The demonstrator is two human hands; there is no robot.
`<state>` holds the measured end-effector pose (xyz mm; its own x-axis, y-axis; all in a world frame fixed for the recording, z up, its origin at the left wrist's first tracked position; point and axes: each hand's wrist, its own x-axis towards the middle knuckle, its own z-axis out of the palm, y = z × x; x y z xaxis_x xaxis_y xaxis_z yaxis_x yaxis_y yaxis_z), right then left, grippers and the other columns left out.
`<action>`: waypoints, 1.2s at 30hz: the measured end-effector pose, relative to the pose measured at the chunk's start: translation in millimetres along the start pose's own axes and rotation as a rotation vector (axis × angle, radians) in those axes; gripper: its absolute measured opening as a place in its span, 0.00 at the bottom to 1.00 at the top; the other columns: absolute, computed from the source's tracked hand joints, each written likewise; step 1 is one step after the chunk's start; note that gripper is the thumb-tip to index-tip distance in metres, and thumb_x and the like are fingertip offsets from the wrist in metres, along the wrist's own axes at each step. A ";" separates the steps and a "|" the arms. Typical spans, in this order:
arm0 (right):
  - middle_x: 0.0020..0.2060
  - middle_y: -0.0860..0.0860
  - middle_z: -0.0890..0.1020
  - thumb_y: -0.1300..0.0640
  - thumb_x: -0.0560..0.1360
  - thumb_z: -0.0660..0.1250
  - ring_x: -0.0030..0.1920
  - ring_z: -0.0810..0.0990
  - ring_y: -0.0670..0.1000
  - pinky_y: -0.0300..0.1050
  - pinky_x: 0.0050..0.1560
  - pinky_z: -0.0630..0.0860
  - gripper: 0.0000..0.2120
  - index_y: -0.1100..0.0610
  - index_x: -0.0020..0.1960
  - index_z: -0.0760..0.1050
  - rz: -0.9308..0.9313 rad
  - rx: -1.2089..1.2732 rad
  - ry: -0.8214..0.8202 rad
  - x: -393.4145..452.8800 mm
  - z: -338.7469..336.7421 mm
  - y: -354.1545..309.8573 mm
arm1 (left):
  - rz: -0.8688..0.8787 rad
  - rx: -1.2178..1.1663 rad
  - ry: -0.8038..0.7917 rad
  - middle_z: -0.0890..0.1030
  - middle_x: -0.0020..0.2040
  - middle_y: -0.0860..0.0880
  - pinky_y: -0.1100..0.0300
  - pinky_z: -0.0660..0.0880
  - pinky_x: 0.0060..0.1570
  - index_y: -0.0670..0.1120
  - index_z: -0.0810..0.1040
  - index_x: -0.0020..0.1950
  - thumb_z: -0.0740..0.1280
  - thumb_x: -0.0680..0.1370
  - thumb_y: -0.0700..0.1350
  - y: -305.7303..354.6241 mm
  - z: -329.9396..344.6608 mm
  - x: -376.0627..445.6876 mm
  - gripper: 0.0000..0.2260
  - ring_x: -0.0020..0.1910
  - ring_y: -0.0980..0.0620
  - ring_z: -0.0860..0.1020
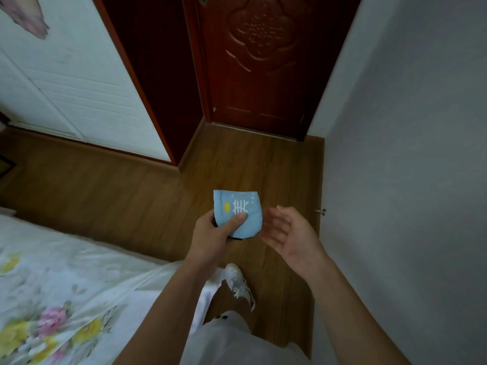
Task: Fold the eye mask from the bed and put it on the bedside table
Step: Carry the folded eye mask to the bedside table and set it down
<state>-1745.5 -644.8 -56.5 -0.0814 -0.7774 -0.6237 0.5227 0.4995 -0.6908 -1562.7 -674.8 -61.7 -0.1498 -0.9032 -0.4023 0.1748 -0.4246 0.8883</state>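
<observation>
The eye mask [246, 206] is light blue with white and yellow print and a dark underside, folded in half. My left hand [214, 234] grips its lower left part, thumb pressed on the printed face, holding it in the air above the wooden floor. My right hand [287, 234] hovers just to the right of the mask with fingers spread and palm turned toward it, holding nothing. The bed [52, 285] with a white flowered sheet lies at the lower left. No bedside table is in view.
A dark red carved door [263, 61] stands closed straight ahead. A white wardrobe [66, 75] is at the left, a grey wall [408, 154] close on the right. Wooden floor [118, 193] runs between bed and door. My white shoe [238, 284] is below the hands.
</observation>
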 end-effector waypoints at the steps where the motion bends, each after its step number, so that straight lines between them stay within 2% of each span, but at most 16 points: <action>1: 0.50 0.55 0.88 0.50 0.75 0.70 0.53 0.87 0.55 0.52 0.53 0.82 0.15 0.57 0.57 0.82 0.004 -0.017 -0.001 17.0 9.9 -11.5 | 0.003 -0.020 0.007 0.88 0.51 0.44 0.57 0.84 0.44 0.42 0.82 0.57 0.77 0.71 0.45 8.1 -2.9 19.2 0.17 0.51 0.46 0.86; 7: 0.51 0.53 0.88 0.48 0.74 0.70 0.53 0.87 0.53 0.49 0.51 0.82 0.15 0.54 0.57 0.83 0.008 -0.125 -0.059 111.5 88.0 -75.8 | 0.028 -0.107 0.059 0.88 0.51 0.45 0.59 0.83 0.43 0.44 0.83 0.56 0.76 0.73 0.44 67.3 -37.9 122.0 0.13 0.51 0.46 0.86; 12: 0.52 0.53 0.88 0.48 0.75 0.69 0.53 0.86 0.52 0.47 0.48 0.83 0.15 0.53 0.58 0.82 0.045 -0.185 -0.136 171.8 156.0 -105.9 | 0.057 -0.110 0.166 0.88 0.51 0.45 0.51 0.84 0.48 0.44 0.83 0.56 0.78 0.68 0.49 106.8 -77.7 174.0 0.18 0.51 0.45 0.86; 15: 0.52 0.52 0.88 0.49 0.76 0.68 0.53 0.86 0.51 0.45 0.46 0.84 0.14 0.52 0.59 0.82 0.093 -0.229 -0.192 201.5 193.8 -111.2 | 0.073 -0.183 0.229 0.88 0.50 0.45 0.57 0.84 0.44 0.44 0.83 0.54 0.78 0.69 0.48 118.8 -102.1 193.0 0.16 0.51 0.45 0.86; 19: 0.54 0.55 0.87 0.51 0.76 0.68 0.53 0.87 0.53 0.47 0.49 0.82 0.14 0.54 0.60 0.81 0.158 -0.299 -0.255 237.7 246.3 -114.3 | 0.087 -0.268 0.333 0.88 0.52 0.43 0.56 0.84 0.45 0.42 0.82 0.56 0.77 0.71 0.45 129.6 -136.7 211.7 0.15 0.51 0.44 0.86; 24: 0.57 0.58 0.84 0.53 0.78 0.65 0.58 0.83 0.57 0.51 0.54 0.79 0.15 0.58 0.61 0.80 0.239 -0.377 -0.341 289.6 316.8 -114.8 | 0.127 -0.321 0.482 0.88 0.52 0.43 0.55 0.84 0.45 0.43 0.83 0.56 0.77 0.73 0.45 144.5 -183.6 240.4 0.14 0.52 0.43 0.86; 29: 0.59 0.59 0.84 0.53 0.79 0.64 0.59 0.83 0.58 0.53 0.57 0.79 0.16 0.58 0.62 0.79 0.309 -0.461 -0.467 352.6 403.0 -118.6 | 0.161 -0.355 0.669 0.88 0.53 0.45 0.56 0.84 0.45 0.44 0.83 0.57 0.77 0.73 0.47 176.0 -228.9 288.6 0.15 0.53 0.44 0.86; 33: 0.56 0.59 0.86 0.53 0.78 0.64 0.57 0.85 0.58 0.53 0.56 0.81 0.14 0.58 0.59 0.81 0.330 -0.522 -0.574 401.5 480.4 -135.9 | 0.196 -0.383 0.809 0.88 0.52 0.45 0.56 0.83 0.45 0.42 0.82 0.58 0.77 0.73 0.46 221.5 -260.0 333.0 0.16 0.52 0.45 0.86; 36: 0.53 0.59 0.87 0.53 0.78 0.65 0.55 0.86 0.58 0.55 0.58 0.80 0.13 0.59 0.57 0.82 0.352 -0.568 -0.664 434.2 533.3 -145.5 | 0.242 -0.399 0.885 0.87 0.54 0.44 0.53 0.84 0.47 0.42 0.81 0.59 0.77 0.73 0.47 254.6 -283.3 360.3 0.17 0.53 0.45 0.86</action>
<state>-1404.3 -1258.9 -31.8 0.5945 -0.5177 -0.6152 -0.0813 0.7225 -0.6865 -1296.5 -1126.1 -43.2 0.6828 -0.6211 -0.3848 0.4431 -0.0667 0.8940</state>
